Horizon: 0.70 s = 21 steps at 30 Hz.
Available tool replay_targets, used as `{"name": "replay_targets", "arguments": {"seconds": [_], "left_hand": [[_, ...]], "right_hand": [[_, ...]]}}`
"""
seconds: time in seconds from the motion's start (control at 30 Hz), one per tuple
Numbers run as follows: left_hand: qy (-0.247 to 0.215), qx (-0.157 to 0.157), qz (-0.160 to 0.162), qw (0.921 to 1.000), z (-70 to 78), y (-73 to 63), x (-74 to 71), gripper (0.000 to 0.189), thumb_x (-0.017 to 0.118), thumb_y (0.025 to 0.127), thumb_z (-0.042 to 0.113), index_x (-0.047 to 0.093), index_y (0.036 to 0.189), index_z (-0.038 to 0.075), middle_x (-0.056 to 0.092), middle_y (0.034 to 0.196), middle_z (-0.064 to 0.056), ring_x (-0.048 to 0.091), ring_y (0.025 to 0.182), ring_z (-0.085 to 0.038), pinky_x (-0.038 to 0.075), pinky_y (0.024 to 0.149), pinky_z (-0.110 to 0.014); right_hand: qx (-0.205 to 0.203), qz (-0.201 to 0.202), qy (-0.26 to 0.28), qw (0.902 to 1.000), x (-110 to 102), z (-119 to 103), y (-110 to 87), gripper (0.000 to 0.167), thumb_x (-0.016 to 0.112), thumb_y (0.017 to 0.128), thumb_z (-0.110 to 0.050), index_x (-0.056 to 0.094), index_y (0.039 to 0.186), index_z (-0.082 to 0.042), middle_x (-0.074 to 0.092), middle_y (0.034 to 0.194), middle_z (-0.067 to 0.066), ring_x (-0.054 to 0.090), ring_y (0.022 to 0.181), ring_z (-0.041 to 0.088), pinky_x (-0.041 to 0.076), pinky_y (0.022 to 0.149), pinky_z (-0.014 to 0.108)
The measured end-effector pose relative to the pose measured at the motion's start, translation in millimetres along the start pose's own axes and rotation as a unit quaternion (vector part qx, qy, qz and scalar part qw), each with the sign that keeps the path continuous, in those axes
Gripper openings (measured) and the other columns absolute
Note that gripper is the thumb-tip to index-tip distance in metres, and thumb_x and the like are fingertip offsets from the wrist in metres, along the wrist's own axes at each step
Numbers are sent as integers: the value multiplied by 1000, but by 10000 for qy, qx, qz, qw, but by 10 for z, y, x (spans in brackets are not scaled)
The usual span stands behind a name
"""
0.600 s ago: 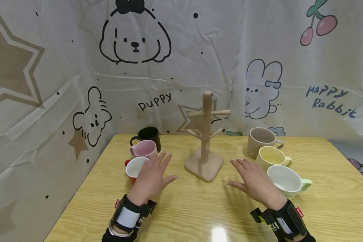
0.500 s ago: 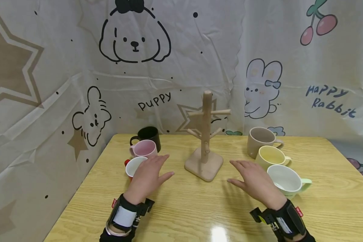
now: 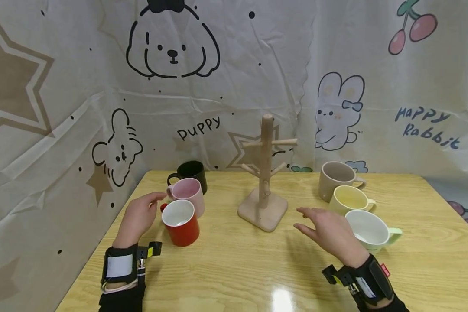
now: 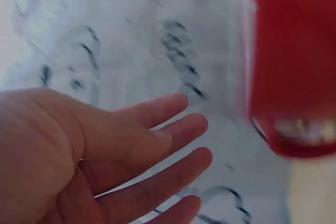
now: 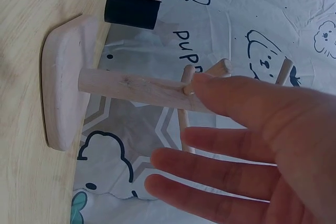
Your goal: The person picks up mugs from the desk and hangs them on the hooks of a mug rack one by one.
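The red mug (image 3: 181, 228) stands upright just to the right of the spread left grip (image 3: 137, 220).

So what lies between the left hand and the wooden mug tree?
In the head view, the red mug stands between the left hand and the wooden mug tree, with the pink mug just behind it, then bare tabletop.

Red mug (image 3: 181, 230), white inside: upright, handle (image 3: 164, 207) at ten o'clock. Pale green mug (image 3: 368, 228): upright, well apart at the former's three o'clock.
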<state>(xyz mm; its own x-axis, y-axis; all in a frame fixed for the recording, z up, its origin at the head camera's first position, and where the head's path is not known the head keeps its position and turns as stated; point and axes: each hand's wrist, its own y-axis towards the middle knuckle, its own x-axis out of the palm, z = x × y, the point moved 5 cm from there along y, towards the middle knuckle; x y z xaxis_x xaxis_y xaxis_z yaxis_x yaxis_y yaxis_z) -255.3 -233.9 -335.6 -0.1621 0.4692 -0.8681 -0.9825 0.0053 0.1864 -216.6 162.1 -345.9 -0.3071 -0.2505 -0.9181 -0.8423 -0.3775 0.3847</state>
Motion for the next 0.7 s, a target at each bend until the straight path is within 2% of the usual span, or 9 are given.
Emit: {"name": "replay_targets", "arguments": {"seconds": [0.13, 0.23, 0.4, 0.6, 0.7], "left_hand": [[35, -330, -252, 9991, -312, 124, 160, 37, 44, 89, -6, 53, 124, -1, 54, 124, -26, 47, 117, -43, 39, 95, -55], [102, -276, -356, 9989, -438, 176, 292, 38, 50, 87, -5, 53, 124, -1, 52, 125, -28, 47, 117, -45, 38, 95, -56], [145, -27, -94, 9998, -475, 203, 386, 33, 57, 86, 1, 58, 119, -3, 57, 119, -28, 50, 113, -45, 40, 93, -55], [49, -227, 130, 9996, -460, 196, 400, 27, 54, 89, 1, 61, 116, -2, 60, 116, -26, 52, 111, -44, 41, 92, -55], [78, -162, 242, 9995, -454, 191, 396, 26, 54, 89, 1, 62, 114, -1, 61, 113, -25, 55, 108, -43, 43, 90, -54]], "right_hand": [[85, -257, 31, 9996, 26, 16, 15, 37, 67, 81, -35, 66, 108, -9, 71, 91, 5, 65, 68, 17, 43, 48, 26], [149, -476, 51, 9987, 57, 25, 19, 39, 67, 81, -36, 65, 108, -9, 71, 89, 6, 65, 68, 17, 42, 46, 25], [212, -716, 83, 9972, 101, 30, 18, 38, 67, 81, -36, 65, 108, -9, 71, 88, 6, 65, 68, 16, 43, 47, 24], [230, -862, 30, 9960, 131, 24, 24, 38, 67, 81, -37, 66, 108, -9, 71, 88, 5, 65, 69, 16, 46, 51, 26], [245, -909, 32, 9956, 136, 22, 20, 38, 66, 81, -37, 65, 108, -10, 71, 88, 5, 65, 69, 16, 45, 50, 26]]}}
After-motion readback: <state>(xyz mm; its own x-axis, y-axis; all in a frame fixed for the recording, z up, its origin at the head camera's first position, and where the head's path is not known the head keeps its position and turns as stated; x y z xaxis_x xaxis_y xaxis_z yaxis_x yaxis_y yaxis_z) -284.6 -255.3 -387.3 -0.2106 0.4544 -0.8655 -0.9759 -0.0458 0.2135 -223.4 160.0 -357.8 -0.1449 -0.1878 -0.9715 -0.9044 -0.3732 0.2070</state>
